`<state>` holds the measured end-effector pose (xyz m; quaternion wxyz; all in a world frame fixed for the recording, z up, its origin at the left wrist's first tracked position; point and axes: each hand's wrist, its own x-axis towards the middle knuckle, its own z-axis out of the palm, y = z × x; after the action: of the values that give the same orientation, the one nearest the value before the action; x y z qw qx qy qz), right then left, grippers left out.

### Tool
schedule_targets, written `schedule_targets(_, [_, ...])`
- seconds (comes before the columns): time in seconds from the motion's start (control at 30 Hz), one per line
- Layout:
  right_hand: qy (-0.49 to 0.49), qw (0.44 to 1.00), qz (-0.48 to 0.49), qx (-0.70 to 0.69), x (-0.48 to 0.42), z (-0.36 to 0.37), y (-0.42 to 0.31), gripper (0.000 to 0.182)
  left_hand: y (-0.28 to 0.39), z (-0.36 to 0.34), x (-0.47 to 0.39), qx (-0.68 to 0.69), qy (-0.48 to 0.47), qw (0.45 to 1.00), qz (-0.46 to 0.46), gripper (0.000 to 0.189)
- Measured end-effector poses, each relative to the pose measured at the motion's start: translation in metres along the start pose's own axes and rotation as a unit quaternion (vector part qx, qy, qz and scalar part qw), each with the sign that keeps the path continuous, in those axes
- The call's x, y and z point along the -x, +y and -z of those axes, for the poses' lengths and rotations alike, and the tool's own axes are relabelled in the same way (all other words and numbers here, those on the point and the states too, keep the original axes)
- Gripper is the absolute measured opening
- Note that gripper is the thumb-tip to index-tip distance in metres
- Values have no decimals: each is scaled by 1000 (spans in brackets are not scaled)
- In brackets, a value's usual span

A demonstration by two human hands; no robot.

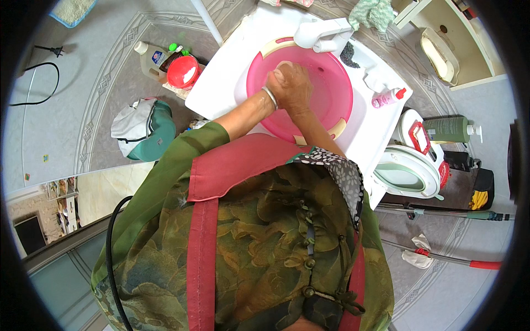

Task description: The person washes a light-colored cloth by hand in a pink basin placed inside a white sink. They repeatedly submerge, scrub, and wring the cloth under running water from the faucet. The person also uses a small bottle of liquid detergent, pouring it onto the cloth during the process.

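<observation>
A pink plastic basin (331, 93) with cream handle grips sits in the white sink (223, 78). Over its left half my two hands are pressed together. My left hand (279, 85), with a silver bangle (271, 98) at its wrist, meets my right hand (301, 87), which partly covers it. Something pale shows at the fingertips; I cannot tell whether it is lather, a small object or skin. My skin looks wet. Above the basin's far rim stands a white faucet (314, 35). The basin's inside looks wet, though how much water it holds is unclear.
A dark scouring pad (349, 56) and a pink bottle with a red cap (386, 99) rest on the sink's right ledge. A green cloth (372, 16) hangs behind the faucet. Left on the floor are a red tub (182, 71) and a green bucket (155, 136).
</observation>
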<state>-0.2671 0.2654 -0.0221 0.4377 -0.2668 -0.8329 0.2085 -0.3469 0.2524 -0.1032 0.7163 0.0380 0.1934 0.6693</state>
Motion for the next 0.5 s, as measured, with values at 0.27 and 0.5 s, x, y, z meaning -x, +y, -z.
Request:
schedule_targets(0.27, [-58, 973, -195, -107, -4, 3, 11, 20, -9, 15, -14, -15, 8, 998, -59, 30])
schedule_targets(0.5, [24, 951, -193, -239, -10, -1, 9, 25, -15, 21, -13, -161, 97, 964, -189, 30])
